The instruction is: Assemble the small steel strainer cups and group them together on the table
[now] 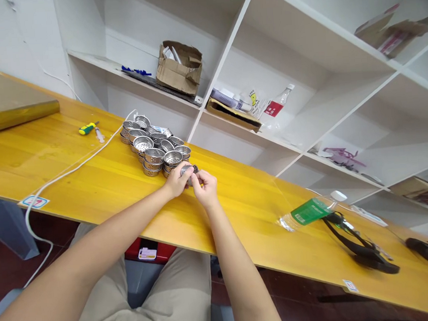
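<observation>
Both hands meet over the table, close to a pile of small perforated metal cups [154,156]. My left hand [178,182] is closed around one metal cup [187,172], which is largely covered by fingers. My right hand [205,186] pinches at the right side of that same cup, where a small dark round part [195,168] shows beside the fingertips. Whether that part belongs to the cup cannot be made out. The piled cups are shiny, round and holed, several stacked inside or on top of each other, just left of and behind the hands.
A white cable [83,163] crosses the yellow table [241,213] to the left. A green-yellow screwdriver [88,128] lies behind it. At right are a green-labelled bottle [312,212] and a black strap [364,252]. White shelves [232,29] stand along the back edge.
</observation>
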The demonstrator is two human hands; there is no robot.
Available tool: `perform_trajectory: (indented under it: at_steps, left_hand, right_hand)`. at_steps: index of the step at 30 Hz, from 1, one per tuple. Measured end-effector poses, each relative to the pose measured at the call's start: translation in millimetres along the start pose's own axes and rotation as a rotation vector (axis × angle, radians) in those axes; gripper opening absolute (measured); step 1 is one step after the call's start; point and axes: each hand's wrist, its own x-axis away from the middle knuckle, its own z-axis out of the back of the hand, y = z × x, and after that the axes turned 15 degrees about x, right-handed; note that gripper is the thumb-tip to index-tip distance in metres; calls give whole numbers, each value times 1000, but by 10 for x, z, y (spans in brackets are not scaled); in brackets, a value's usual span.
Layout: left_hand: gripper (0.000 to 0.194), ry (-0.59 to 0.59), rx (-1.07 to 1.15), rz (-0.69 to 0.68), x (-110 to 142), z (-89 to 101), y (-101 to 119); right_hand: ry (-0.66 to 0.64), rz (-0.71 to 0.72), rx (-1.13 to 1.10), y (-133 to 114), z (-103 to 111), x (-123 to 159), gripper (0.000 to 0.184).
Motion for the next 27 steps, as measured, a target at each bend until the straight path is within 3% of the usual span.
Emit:
perform_trajectory:
  at_steps: [4,9,17,21,27]
  left_hand:
    - [41,48,-42,-15,-6,5,24]
    - [39,137,-122,-35,-8,-15,90]
    - [41,125,-100,-30,-13,-8,71]
    - [44,20,-5,41,-6,-18,37]
    - [56,85,221,147,-53,-90,56]
  right_hand:
    - [-12,-44,-62,29,-55,3,43]
    - [-60,-198,-294,24,-110,-4,48]
    - [-55,-307,-461,91,-86,-54,56]
    - [-2,-339,-564,138,-76,-92,59]
    - [96,-422,-703,99,-26,-171,57]
